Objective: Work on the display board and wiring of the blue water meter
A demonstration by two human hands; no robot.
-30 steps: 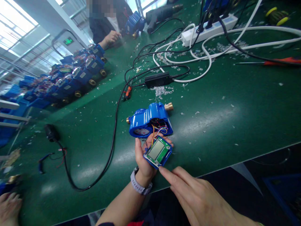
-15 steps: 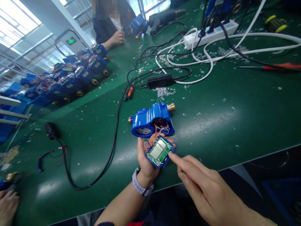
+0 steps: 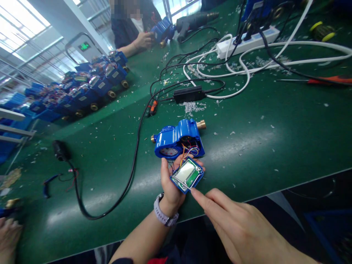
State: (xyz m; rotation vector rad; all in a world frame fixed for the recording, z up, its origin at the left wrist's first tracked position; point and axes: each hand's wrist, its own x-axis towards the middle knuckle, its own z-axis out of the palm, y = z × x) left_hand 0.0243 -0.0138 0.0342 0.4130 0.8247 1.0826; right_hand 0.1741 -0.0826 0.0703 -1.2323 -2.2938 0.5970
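My left hand [image 3: 172, 190], a pale watch strap at its wrist, cradles a green circuit board [image 3: 187, 174] from below. The board has a grey display and sits in a blue frame. Coloured wires [image 3: 189, 150] run from it to a blue water meter [image 3: 176, 137] with brass ends, which lies on the bench just beyond. My right hand [image 3: 228, 216] is closed round a thin metal tool [image 3: 187, 186], whose tip lies over the board's near corner. Its handle is hidden in the hand, so its exact kind does not show.
Beyond the meter lie a black power adapter [image 3: 187, 94], an orange-handled tool [image 3: 153, 107] and a white power strip [image 3: 247, 42] with looped cables. Several blue meters [image 3: 90, 86] line the left. A co-worker's hand [image 3: 143, 39] is across the green bench [image 3: 264, 146], another [image 3: 9, 234] at lower left.
My right hand has moved slightly left and nearer to me, shifting the tool's tip from the display to the board's near corner. The left hand still supports the board.
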